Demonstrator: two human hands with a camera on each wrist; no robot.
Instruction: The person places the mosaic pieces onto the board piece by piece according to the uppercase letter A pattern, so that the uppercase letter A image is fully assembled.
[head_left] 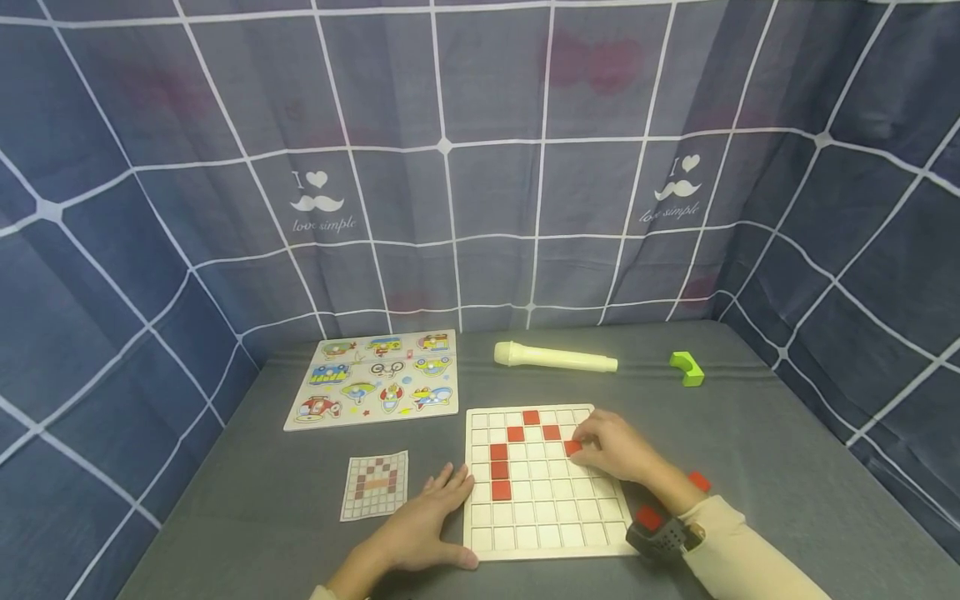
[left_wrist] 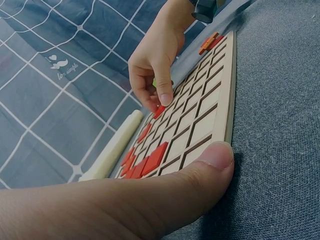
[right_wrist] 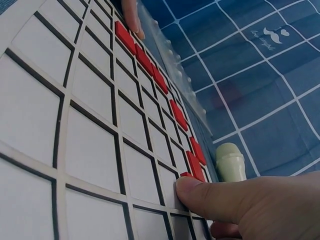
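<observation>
A pale wooden grid board [head_left: 551, 537] lies on the grey cloth, with several red square tiles [head_left: 500, 470] set in its cells. My right hand [head_left: 618, 450] pinches one red tile [head_left: 572, 447] between thumb and fingers, at a cell by the board's right side. In the right wrist view, the thumb [right_wrist: 200, 192] covers most of that tile. Along the left edge of the board rests my left hand [head_left: 423, 525], fingers extended and thumb at the near left corner. To its left is a small paper card [head_left: 375, 507] printed with a grid pattern.
Loose red tiles [head_left: 699, 481] lie to the right of the board, partly behind my right wrist. A picture puzzle board [head_left: 375, 415] stands at the back left. Behind the grid board are a cream microphone-shaped piece [head_left: 558, 358] and a green notched block [head_left: 690, 371]. Checked curtains [head_left: 487, 192] enclose the table.
</observation>
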